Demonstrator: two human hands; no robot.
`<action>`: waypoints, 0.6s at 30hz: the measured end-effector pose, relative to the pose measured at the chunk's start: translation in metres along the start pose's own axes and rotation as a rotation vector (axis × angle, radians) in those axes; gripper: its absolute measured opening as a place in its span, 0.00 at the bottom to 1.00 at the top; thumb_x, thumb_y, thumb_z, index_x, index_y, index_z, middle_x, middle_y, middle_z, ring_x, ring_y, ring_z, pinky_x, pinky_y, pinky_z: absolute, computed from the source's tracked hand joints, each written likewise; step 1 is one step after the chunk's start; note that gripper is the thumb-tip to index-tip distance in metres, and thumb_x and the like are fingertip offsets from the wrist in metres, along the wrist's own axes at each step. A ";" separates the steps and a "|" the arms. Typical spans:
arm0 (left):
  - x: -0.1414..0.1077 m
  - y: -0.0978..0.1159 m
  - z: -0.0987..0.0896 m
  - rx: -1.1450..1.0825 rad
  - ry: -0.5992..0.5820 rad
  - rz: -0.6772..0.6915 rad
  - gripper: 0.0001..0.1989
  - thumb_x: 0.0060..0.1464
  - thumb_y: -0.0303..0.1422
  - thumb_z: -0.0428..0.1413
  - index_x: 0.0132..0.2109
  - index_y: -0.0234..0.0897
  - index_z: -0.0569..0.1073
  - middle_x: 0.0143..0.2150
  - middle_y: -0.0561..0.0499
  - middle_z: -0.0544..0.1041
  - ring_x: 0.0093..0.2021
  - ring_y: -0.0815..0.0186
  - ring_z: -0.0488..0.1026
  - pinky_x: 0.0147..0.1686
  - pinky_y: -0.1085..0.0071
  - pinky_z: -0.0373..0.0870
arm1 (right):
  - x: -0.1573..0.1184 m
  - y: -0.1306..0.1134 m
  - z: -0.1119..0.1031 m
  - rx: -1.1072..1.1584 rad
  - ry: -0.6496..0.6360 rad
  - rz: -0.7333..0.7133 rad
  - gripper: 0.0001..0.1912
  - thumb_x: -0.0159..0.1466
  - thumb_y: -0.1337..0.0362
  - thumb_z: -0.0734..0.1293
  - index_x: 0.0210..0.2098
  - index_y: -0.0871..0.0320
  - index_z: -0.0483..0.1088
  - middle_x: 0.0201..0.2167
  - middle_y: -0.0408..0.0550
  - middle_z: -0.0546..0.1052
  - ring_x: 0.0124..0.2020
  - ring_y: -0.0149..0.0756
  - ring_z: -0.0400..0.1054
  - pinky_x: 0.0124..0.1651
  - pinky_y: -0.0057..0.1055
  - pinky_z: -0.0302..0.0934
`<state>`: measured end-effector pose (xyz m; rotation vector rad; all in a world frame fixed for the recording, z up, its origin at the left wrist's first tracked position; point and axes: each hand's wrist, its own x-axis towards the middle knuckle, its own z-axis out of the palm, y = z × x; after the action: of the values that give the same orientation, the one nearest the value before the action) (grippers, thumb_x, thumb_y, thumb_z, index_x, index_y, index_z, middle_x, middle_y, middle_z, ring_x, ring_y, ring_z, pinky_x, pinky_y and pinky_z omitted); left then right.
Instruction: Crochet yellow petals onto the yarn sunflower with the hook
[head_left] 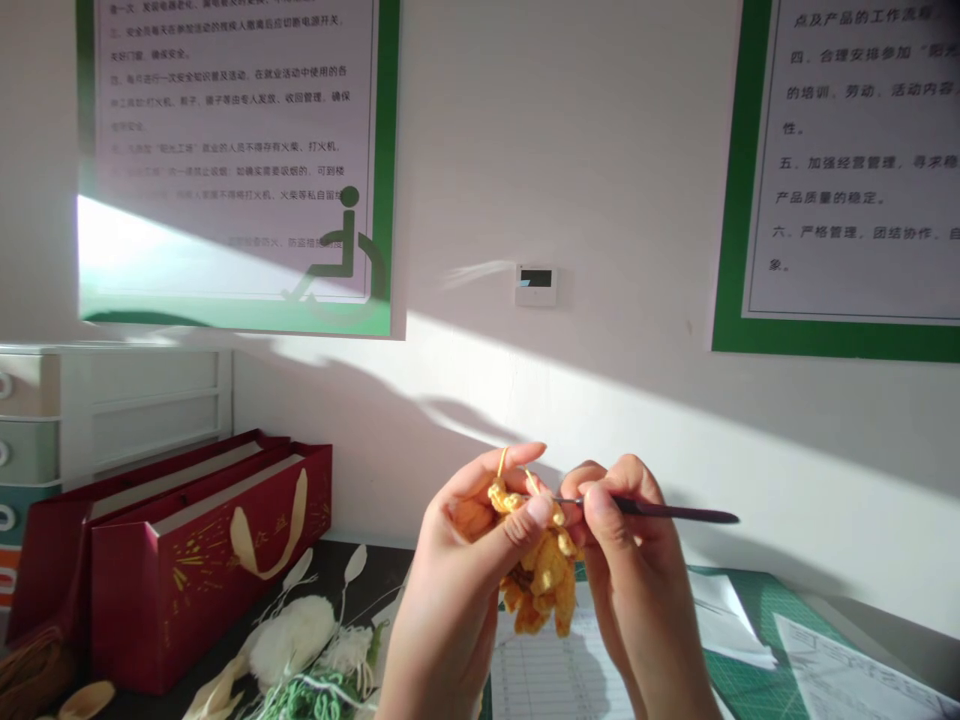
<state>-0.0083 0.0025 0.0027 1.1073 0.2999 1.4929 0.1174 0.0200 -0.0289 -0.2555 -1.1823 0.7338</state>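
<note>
My left hand (469, 545) pinches a yellow crochet piece (544, 570) between thumb and fingers, its petal-like lobes hanging below. A strand of yellow yarn (502, 462) loops over the raised left index finger. In my right hand (626, 540) is a dark-handled crochet hook (675, 511), gripped between thumb and fingers. The hook's thin tip points left and meets the upper edge of the yellow piece beside my left thumb. Whether the tip sits inside a stitch I cannot tell.
Red gift bags (202, 560) stand at left before a drawer unit (150, 395). White yarn (292, 640) and green yarn (311, 695) lie on the dark table. Printed sheets (555, 665) rest beneath my hands, near a green cutting mat (772, 690). A wall rises behind.
</note>
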 end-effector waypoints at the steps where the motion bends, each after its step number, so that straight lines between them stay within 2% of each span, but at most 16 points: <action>1: 0.000 0.000 0.001 -0.007 0.012 0.002 0.18 0.48 0.28 0.74 0.48 0.38 0.85 0.35 0.52 0.78 0.33 0.68 0.78 0.35 0.75 0.73 | -0.001 0.001 0.000 -0.070 0.001 -0.072 0.12 0.72 0.61 0.68 0.33 0.52 0.64 0.31 0.40 0.71 0.29 0.30 0.65 0.33 0.27 0.62; 4: -0.002 -0.003 0.003 -0.010 0.045 0.024 0.20 0.45 0.27 0.76 0.47 0.38 0.86 0.33 0.53 0.79 0.31 0.70 0.75 0.33 0.77 0.72 | -0.005 0.002 -0.001 -0.349 -0.013 -0.353 0.07 0.72 0.69 0.65 0.37 0.51 0.66 0.32 0.42 0.73 0.33 0.32 0.69 0.34 0.29 0.64; 8: -0.006 -0.007 0.009 0.036 0.125 0.082 0.21 0.42 0.28 0.77 0.46 0.38 0.86 0.31 0.53 0.79 0.29 0.70 0.72 0.29 0.77 0.72 | -0.004 0.002 -0.004 -0.845 -0.069 -0.852 0.16 0.64 0.79 0.67 0.41 0.50 0.70 0.32 0.42 0.75 0.34 0.35 0.69 0.36 0.34 0.67; 10: -0.006 -0.007 0.009 0.029 0.145 0.078 0.21 0.41 0.27 0.77 0.46 0.36 0.86 0.30 0.53 0.79 0.29 0.70 0.72 0.29 0.76 0.71 | -0.002 0.003 -0.006 -0.976 -0.019 -1.058 0.17 0.62 0.82 0.67 0.39 0.52 0.72 0.30 0.42 0.75 0.33 0.35 0.69 0.36 0.36 0.67; 12: -0.005 -0.005 0.006 0.000 0.113 0.012 0.22 0.40 0.27 0.77 0.46 0.35 0.85 0.30 0.53 0.78 0.28 0.71 0.73 0.29 0.76 0.71 | 0.000 0.004 -0.010 -0.986 0.012 -1.176 0.16 0.61 0.83 0.68 0.37 0.55 0.73 0.30 0.43 0.75 0.32 0.34 0.68 0.36 0.37 0.66; 14: -0.003 -0.001 0.000 -0.019 0.035 -0.095 0.23 0.41 0.28 0.77 0.47 0.33 0.85 0.32 0.52 0.78 0.27 0.71 0.73 0.30 0.75 0.70 | 0.002 0.004 -0.012 -0.914 -0.059 -1.141 0.16 0.62 0.84 0.67 0.40 0.56 0.74 0.32 0.44 0.75 0.32 0.33 0.68 0.36 0.36 0.67; 16: 0.000 0.004 -0.007 -0.010 -0.030 -0.139 0.24 0.42 0.28 0.76 0.49 0.32 0.85 0.34 0.50 0.78 0.30 0.69 0.75 0.33 0.74 0.71 | 0.002 0.005 -0.011 -0.770 -0.127 -0.992 0.17 0.64 0.82 0.66 0.45 0.55 0.75 0.33 0.44 0.76 0.34 0.35 0.71 0.37 0.37 0.70; 18: 0.002 0.006 -0.013 -0.007 -0.078 -0.142 0.25 0.43 0.28 0.76 0.51 0.34 0.84 0.34 0.49 0.79 0.33 0.68 0.76 0.36 0.74 0.71 | 0.002 0.005 -0.007 -0.592 -0.116 -0.829 0.15 0.67 0.78 0.66 0.47 0.54 0.74 0.33 0.45 0.76 0.36 0.37 0.72 0.36 0.38 0.71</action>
<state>-0.0218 0.0073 0.0013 1.1130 0.3128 1.3209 0.1223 0.0264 -0.0327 -0.1834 -1.4464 -0.3405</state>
